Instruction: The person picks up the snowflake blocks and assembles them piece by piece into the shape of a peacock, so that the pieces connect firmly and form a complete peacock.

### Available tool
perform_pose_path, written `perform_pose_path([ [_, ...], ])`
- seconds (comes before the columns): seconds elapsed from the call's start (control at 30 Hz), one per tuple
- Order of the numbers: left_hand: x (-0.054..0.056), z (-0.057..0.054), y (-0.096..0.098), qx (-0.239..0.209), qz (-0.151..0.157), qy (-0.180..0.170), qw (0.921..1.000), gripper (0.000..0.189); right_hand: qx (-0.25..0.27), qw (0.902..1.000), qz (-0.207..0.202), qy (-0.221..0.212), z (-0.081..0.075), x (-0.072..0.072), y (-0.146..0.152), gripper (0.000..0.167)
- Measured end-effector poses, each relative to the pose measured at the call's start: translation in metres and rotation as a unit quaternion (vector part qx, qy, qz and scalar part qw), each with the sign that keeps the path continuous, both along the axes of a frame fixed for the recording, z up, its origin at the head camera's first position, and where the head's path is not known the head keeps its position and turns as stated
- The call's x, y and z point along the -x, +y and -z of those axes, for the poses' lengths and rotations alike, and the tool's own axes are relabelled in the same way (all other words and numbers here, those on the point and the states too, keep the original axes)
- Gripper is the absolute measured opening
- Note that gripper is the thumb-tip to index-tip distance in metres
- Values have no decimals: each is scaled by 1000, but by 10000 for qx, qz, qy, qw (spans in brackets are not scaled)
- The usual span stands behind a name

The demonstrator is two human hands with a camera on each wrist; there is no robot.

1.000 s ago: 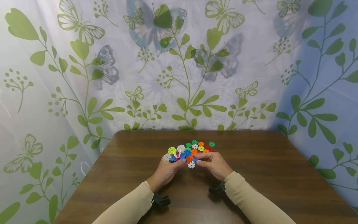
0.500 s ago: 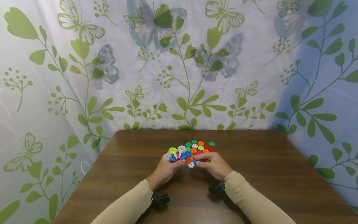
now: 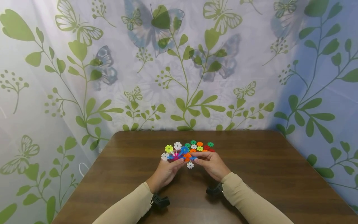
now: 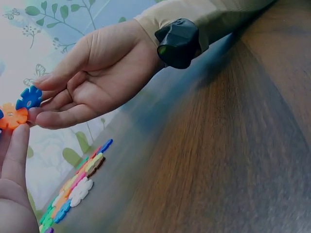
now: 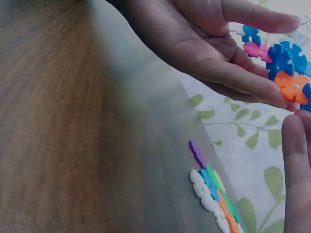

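Gripping cluster (image 3: 184, 150) in left hand (image 3: 165, 172), pinching blue disc (image 4: 29, 98) in right hand (image 3: 213, 165) (orange disc (image 5: 290, 90) between). Noting discs (image 3: 199, 148) beyond.

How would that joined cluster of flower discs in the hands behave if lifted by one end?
The joined cluster probably feels light, since its discs look thin. Each is likely stiff: the orange disc looks flat. The whole might flex or slip apart, as pieces seem to meet only at notched edges.

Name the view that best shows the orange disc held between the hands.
Right wrist: the orange flower disc appears largest there. Left wrist shows it near the left edge; head, much smaller.
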State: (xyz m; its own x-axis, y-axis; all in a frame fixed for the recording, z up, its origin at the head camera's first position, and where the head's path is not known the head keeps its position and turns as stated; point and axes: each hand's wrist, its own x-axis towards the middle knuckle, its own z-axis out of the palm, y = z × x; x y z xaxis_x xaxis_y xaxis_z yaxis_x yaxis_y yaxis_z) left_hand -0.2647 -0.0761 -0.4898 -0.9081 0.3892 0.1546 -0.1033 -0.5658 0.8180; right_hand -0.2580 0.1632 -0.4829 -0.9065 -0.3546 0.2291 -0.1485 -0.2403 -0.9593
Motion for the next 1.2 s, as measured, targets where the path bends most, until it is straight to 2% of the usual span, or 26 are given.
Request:
perform_pose_path([
  [0.17, 0, 0, 2, 94, -173, -247, 9995, 52, -47, 9999, 80, 108, 2, -1, -2, 35],
  [0.37, 2, -2, 3, -46, -359, -281, 9989, 40, -761, 9948, 340, 585, -1, 1, 2, 38],
  [0.5, 3, -3, 2, -164, -465, -398, 9980, 39, -1330, 9832, 945, 823, -5, 5, 15, 37],
  [0.57, 3, -4, 2, -230, -515, -469, 9973, 38, -1719, 9710, 1430, 844, -4, 9, 24, 36],
  [0.63, 3, -4, 2, -287, -564, -542, 9965, 37, -2188, 9522, 1975, 799, -3, 12, 34, 32],
  [0.73, 4, -3, 1, -334, -621, -620, 9956, 34, -2740, 9277, 2458, 621, 3, 18, 48, 28],
  [0.87, 4, -2, 0, -325, -658, -655, 9951, 29, -3531, 8989, 2546, 498, 8, 21, 58, 21],
  [1.0, 4, -2, 0, -337, -595, -630, 9957, 26, -4117, 8757, 2428, 680, 9, 19, 59, 16],
  [1.2, 4, -2, -1, -154, -495, -719, 9961, 34, -4487, 8529, 2474, 1002, 8, 15, 55, 9],
])
